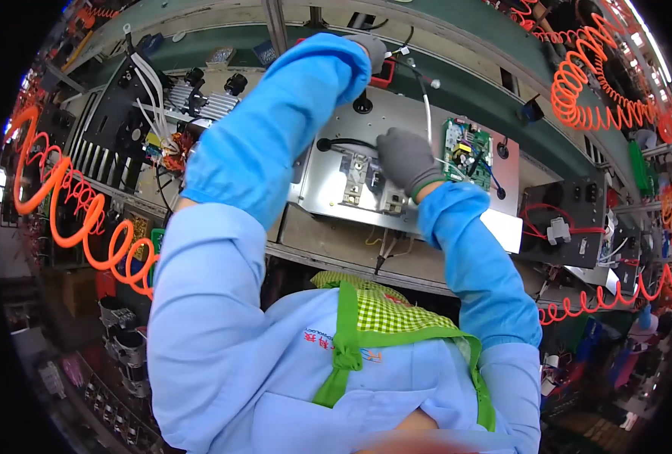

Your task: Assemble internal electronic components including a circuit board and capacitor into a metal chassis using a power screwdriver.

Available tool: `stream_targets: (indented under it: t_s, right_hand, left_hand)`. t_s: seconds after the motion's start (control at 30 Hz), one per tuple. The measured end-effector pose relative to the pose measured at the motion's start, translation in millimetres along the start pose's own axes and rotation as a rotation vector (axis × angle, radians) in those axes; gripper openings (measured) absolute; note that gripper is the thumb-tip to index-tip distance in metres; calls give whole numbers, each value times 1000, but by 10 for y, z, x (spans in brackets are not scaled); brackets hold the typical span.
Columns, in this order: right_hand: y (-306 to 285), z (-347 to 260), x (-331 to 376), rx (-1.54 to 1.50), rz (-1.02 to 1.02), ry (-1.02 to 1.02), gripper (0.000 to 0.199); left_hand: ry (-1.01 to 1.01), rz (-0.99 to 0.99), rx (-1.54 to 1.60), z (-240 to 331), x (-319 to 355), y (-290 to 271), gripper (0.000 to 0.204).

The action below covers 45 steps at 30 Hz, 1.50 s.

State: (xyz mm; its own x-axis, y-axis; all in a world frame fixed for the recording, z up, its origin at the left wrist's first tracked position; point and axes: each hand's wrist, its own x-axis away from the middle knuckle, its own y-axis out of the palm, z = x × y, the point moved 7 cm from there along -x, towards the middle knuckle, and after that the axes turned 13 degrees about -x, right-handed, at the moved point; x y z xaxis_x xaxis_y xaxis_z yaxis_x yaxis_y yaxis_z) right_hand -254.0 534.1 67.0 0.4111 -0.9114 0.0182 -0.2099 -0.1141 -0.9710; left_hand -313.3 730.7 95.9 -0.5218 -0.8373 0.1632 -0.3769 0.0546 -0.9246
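A grey metal chassis plate [328,178] lies in front of me on the work line, with a green circuit board [466,151] mounted at its right side. My right hand [406,160], in a grey glove, rests on the plate just left of the board, fingers curled around thin white and black wires. My left arm in a blue sleeve reaches far over the plate; my gloved left hand [371,50] is closed on a white cable [425,94] near a red part [384,74] at the plate's far edge.
Orange coiled air hoses hang at the left [63,204] and upper right [586,91]. A black unit with a finned heat sink [192,98] and white wires sits left of the plate. A black panel with red wires [567,219] lies to the right.
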Motion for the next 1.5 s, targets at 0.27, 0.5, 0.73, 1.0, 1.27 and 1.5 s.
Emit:
stream_targets:
  t_s: [0.27,0.5,0.73,1.0,1.27,1.5]
  right_hand:
    - [-136,955,452,-411,-698,319,51]
    - [-356,1257,1019,-652,-564,403,38]
    - [-418,1235,1018,-675,-354,380,36]
    - [-571,1115,1050,-981,-294,387,27]
    - [-712,1276,1251,-698,-222,414,39]
    - [-473,1051,1004,-593,-247,206,29]
  left_hand:
    - [-131,175,-210,73,-413,248,20]
    - [803,468,-226,1366,341,-200,16]
    - [875,-28,360,1941,1040,-221,37]
    - [844,20,589,1645,932,-311,38]
    - [674,-278,953,1098,748,-291,26]
    - [682,-197,908,1203,695,-321,27]
